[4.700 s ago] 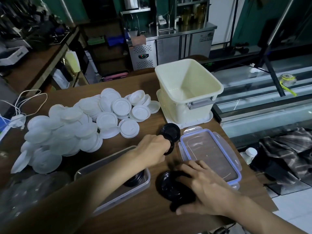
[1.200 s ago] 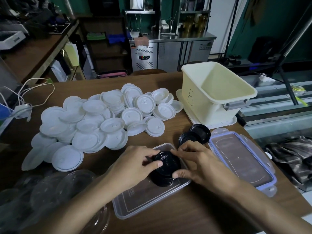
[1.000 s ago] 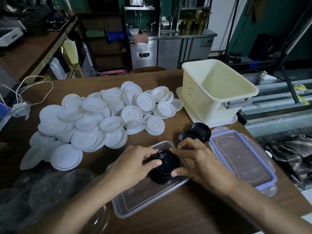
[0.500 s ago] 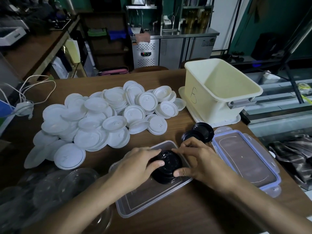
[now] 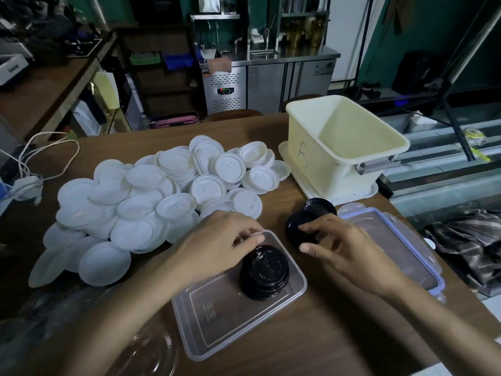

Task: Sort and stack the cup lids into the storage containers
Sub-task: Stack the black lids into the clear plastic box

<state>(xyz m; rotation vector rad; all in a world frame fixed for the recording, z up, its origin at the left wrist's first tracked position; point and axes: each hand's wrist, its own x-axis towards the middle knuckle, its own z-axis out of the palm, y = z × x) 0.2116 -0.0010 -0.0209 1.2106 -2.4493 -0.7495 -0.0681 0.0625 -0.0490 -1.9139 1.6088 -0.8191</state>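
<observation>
Your right hand (image 5: 349,248) fingers (image 5: 311,226) spread, one tip touching two loose black lids (image 5: 294,234), gripping nothing | your left hand (image 5: 217,245) fingers bent over clear container (image 5: 217,321) far rim, hold unclear | black lid stack (image 5: 264,272) inside it, by counter (image 5: 298,348) near edge | you've most left: white lids (image 5: 162,202) heaped toward left edge, cream tub (image 5: 325,175) looks empty

Black lid stack (image 5: 264,272) in clear container (image 5: 217,318)

— Where are your hands?
— My left hand (image 5: 217,245) sits at mid-frame, palm down, fingers loosely bent, holding nothing; left forearm (image 5: 122,308) runs off to the lower left.
— And the other?
— My right hand (image 5: 349,251) lies just right of it, fingers spread, forefinger stretched up-left; right forearm (image 5: 439,318) runs off to the lower right.
</observation>
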